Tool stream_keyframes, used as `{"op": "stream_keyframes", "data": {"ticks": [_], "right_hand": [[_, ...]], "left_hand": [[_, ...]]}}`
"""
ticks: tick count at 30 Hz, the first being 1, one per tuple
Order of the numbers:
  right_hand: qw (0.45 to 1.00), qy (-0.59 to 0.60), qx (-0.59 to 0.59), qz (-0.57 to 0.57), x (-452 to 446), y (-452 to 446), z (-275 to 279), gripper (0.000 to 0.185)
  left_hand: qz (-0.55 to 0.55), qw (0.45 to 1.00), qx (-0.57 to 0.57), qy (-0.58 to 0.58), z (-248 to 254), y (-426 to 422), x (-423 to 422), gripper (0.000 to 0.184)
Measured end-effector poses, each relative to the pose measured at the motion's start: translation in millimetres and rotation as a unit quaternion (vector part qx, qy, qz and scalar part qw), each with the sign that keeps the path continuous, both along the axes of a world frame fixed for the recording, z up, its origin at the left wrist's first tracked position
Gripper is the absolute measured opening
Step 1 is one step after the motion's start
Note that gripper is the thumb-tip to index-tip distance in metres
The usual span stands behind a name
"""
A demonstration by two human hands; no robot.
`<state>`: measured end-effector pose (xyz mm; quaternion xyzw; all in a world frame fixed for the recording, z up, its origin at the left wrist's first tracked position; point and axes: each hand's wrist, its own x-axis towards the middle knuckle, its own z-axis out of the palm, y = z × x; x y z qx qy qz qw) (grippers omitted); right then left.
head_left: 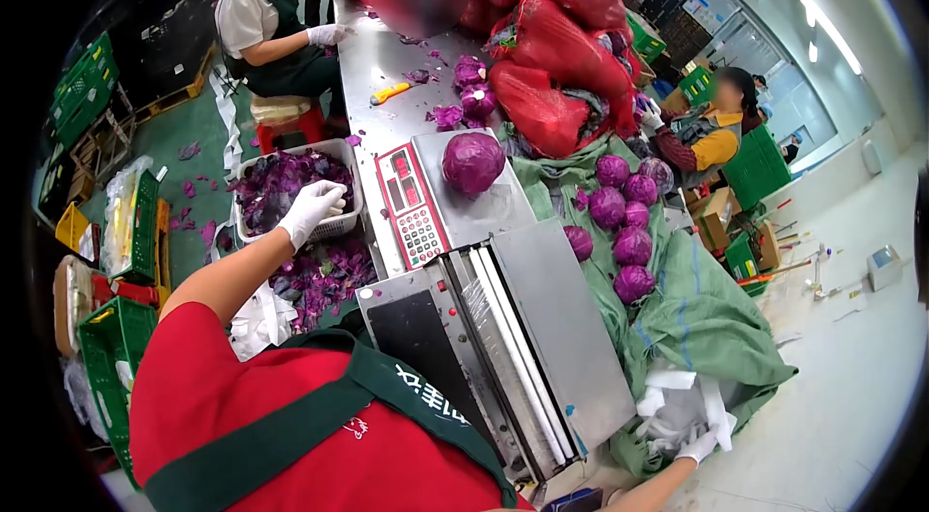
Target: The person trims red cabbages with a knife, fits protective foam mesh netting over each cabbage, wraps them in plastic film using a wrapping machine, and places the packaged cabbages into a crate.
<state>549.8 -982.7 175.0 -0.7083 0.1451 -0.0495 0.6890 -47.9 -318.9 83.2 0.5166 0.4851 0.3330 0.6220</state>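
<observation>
My left hand (pixel 317 207), in a white glove, is over the rim of a white basket (pixel 360 185) filled with purple cabbage leaves (pixel 281 185). Its fingers are curled together, with nothing visible in them. Low on the right, my gloved right hand (pixel 699 446) grips white wrapping strips (pixel 718 413) at the mouth of a green woven sack (pixel 716 318); its fingertips are partly hidden. A trimmed red cabbage (pixel 473 163) rests on the scale plate, beside the red-framed keypad of the scale (pixel 414 207). In front of me stands a film wrapping machine (pixel 561 328).
Several red cabbages (pixel 634 246) lie on the green sacking. Full red mesh sacks (pixel 561 57) are heaped behind. A yellow-handled knife (pixel 389 94) lies on the metal table (pixel 382 57). One co-worker (pixel 266 18) sits at left, another (pixel 711 130) at right. Green crates (pixel 106 347) stand at left.
</observation>
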Motion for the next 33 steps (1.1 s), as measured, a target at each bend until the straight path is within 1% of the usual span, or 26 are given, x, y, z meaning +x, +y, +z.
{"op": "stream_keyframes", "data": {"ticks": [1, 2, 4, 6, 8, 9, 10, 11, 12, 13, 14, 15, 17, 18, 19, 20, 22, 23, 24, 25, 26, 28, 29, 30, 32, 33], "right_hand": [[0.996, 0.008, -0.086, -0.026, -7.7, -11.5, 3.2, 0.057], [0.996, 0.008, -0.087, -0.03, -22.8, -15.9, 14.6, 0.057], [0.999, -0.025, 0.015, 0.012, -52.1, -17.9, 40.6, 0.057], [0.998, -0.047, 0.032, -0.012, -40.8, -34.3, 46.7, 0.054], [0.981, -0.189, 0.015, -0.034, -30.3, -44.8, 47.5, 0.042], [0.977, -0.208, -0.048, -0.023, -32.9, -29.7, 50.3, 0.035], [0.991, -0.101, -0.085, 0.029, -41.5, -18.9, 50.2, 0.038], [0.968, -0.091, -0.205, 0.108, -35.2, -23.6, 36.8, 0.038], [0.925, -0.081, -0.321, 0.187, -24.1, -25.1, 27.9, 0.039], [0.895, -0.16, -0.397, 0.128, -8.4, -38.4, 29.9, 0.039], [0.849, -0.239, -0.466, 0.067, -11.5, -31.2, 43.9, 0.039], [0.893, -0.277, -0.355, -0.003, -14.0, -28.7, 65.5, 0.035], [0.846, -0.393, -0.344, -0.106, -74.0, 13.6, 122.2, 0.034], [0.846, -0.393, -0.343, -0.106, -106.0, 41.3, 143.2, 0.034], [0.871, -0.399, -0.279, -0.064, -136.4, 70.3, 160.6, 0.034], [0.879, -0.42, -0.221, 0.044, -172.4, 109.1, 159.7, 0.032], [0.875, -0.401, -0.082, 0.259, -244.1, 187.8, 158.7, 0.029], [0.854, -0.39, -0.155, 0.306, -273.9, 223.0, 145.3, 0.027], [0.823, -0.384, -0.226, 0.351, -303.5, 258.5, 132.0, 0.024], [0.787, -0.371, -0.307, 0.385, -315.8, 282.7, 107.6, 0.02], [0.763, -0.388, -0.22, 0.468, -349.1, 311.4, 118.6, 0.016], [0.737, -0.399, -0.225, 0.497, -362.0, 336.7, 100.1, 0.019], [0.724, -0.385, -0.258, 0.511, -362.0, 339.3, 92.5, 0.022], [0.709, -0.371, -0.288, 0.526, -363.2, 340.9, 85.8, 0.025], [0.724, -0.355, -0.272, 0.525, -367.3, 340.1, 73.5, 0.027], [0.749, -0.319, -0.247, 0.526, -364.8, 337.6, 65.4, 0.027]], "left_hand": [[-0.007, 1.0, 0.005, -0.009, 2.9, -0.1, 4.6, 0.022], [-0.011, 1.0, 0.004, -0.009, 7.6, -1.7, 8.5, 0.022], [-0.035, 0.999, -0.012, -0.036, 17.7, -6.3, 15.6, 0.022], [-0.038, 0.999, -0.007, -0.012, 11.3, -6.5, 17.8, 0.021], [-0.063, 0.997, 0.004, -0.051, -5.0, -1.4, 18.5, 0.02], [-0.072, 0.996, 0.014, -0.054, -5.6, -2.0, 19.3, 0.019], [-0.076, 0.996, 0.015, -0.053, -5.8, -2.9, 18.0, 0.019], [-0.08, 0.996, 0.011, -0.047, -2.1, -6.4, 17.9, 0.019], [-0.083, 0.996, 0.008, -0.044, 2.2, -9.3, 18.3, 0.019], [-0.079, 0.996, -0.004, -0.044, 9.5, -14.7, 16.4, 0.019], [-0.082, 0.995, -0.013, -0.06, 9.6, -13.8, 13.3, 0.02], [-0.069, 0.994, 0.004, -0.078, 8.4, -15.4, 11.2, 0.021], [-0.054, 0.994, 0.023, -0.096, 13.6, -22.0, 6.8, 0.022], [-0.062, 0.991, 0.066, -0.1, 19.1, -26.1, 7.9, 0.022], [-0.071, 0.986, 0.108, -0.102, 27.7, -32.5, 11.0, 0.022], [-0.097, 0.985, 0.13, -0.062, 57.3, -50.1, 18.2, 0.022], [-0.153, 0.976, 0.113, -0.105, 103.9, -90.9, 43.9, 0.026], [-0.206, 0.963, 0.095, -0.146, 126.6, -113.4, 56.9, 0.025], [-0.271, 0.946, 0.106, -0.145, 134.3, -127.7, 71.0, 0.029], [-0.302, 0.922, 0.048, -0.238, 149.7, -150.7, 81.6, 0.034], [-0.316, 0.905, 0.0, -0.284, 148.2, -165.2, 96.2, 0.033], [-0.351, 0.903, -0.004, -0.247, 160.5, -182.1, 103.1, 0.034], [-0.341, 0.911, 0.001, -0.231, 157.0, -186.0, 106.0, 0.025], [-0.347, 0.91, -0.007, -0.226, 152.4, -187.5, 107.1, 0.025], [-0.311, 0.918, -0.024, -0.243, 140.2, -190.9, 110.4, 0.018], [-0.292, 0.935, -0.036, -0.198, 130.3, -189.8, 109.8, 0.014]]}}
